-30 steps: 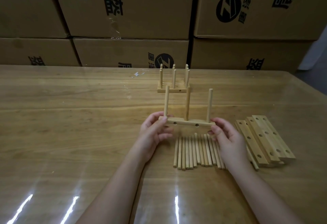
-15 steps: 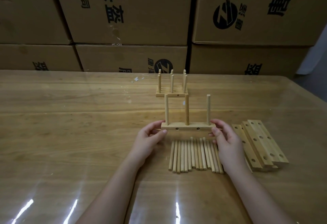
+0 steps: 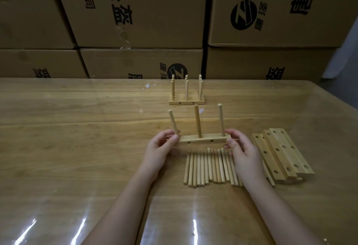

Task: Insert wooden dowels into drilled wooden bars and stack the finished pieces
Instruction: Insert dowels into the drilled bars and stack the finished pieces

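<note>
Bar [image 3: 210, 137] ends pinched by left fingers [image 3: 175, 138], right fingers [image 3: 231, 142].

A wide wooden table [image 3: 77, 138] under a glossy clear cover catches streaks of light near its front edge. Behind it, brown cardboard boxes [image 3: 147, 12] with black printing stand stacked like a wall. A pale surface [image 3: 346, 51] shows at the right.

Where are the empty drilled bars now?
Head view, right side: the empty bars lie piled just right of the right hand and the loose dowels.
</note>
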Available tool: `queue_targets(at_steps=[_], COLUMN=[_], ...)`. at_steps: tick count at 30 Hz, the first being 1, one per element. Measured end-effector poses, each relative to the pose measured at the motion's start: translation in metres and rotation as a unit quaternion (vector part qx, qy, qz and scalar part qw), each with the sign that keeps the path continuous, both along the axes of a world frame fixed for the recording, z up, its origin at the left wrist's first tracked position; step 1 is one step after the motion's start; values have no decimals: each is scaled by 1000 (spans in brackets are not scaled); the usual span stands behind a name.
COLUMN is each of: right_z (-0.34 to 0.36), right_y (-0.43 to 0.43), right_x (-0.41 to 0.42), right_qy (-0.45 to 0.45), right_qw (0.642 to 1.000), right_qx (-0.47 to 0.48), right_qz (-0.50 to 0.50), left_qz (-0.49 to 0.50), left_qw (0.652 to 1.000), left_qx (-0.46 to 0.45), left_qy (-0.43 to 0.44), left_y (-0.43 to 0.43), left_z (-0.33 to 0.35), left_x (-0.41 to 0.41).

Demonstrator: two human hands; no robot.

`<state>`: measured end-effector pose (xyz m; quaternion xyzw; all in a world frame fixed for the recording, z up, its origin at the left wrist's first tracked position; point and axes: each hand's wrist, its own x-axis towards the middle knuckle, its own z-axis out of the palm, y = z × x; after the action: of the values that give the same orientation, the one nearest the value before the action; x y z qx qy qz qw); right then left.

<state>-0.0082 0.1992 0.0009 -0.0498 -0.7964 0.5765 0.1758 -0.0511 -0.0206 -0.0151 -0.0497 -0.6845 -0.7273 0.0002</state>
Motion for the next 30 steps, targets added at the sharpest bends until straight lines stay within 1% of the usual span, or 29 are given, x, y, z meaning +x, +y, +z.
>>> queue_targets(at_steps=[7, 10, 12, 16, 20, 23, 24, 30], right_z=[-3, -4, -4, -5, -5, -6, -6, -5], right_y=[0, 1, 1, 1, 1, 2, 2, 0], right_x=[-1, -3, -4, -3, -3, -4, -4, -3], right_qy=[3, 10, 10, 9, 11, 9, 7, 2], right_qw=[1000, 1000, 999, 999, 999, 999, 999, 999], right_qx=[-10, -22, -32, -38, -39, -45, -46, -35], right_qz=[1, 0, -2, -2, -4, -3, -1, 13], left_qz=[-1, -9, -6, 25, 49, 43, 45, 51], left_qw=[1000, 1000, 1000, 989, 974, 945, 937, 931], left_qx=[-3, 11, 0, -129, -193, -299, -321, -338], left_qy=[-3, 5, 14, 70, 112, 129, 131, 127], left_y=[-1, 0, 0, 3, 3, -2, -4, -12], left_z=[0, 2, 4, 6, 8, 11, 13, 27], left_x=[-1, -1, 2, 7, 8, 6, 5, 0])
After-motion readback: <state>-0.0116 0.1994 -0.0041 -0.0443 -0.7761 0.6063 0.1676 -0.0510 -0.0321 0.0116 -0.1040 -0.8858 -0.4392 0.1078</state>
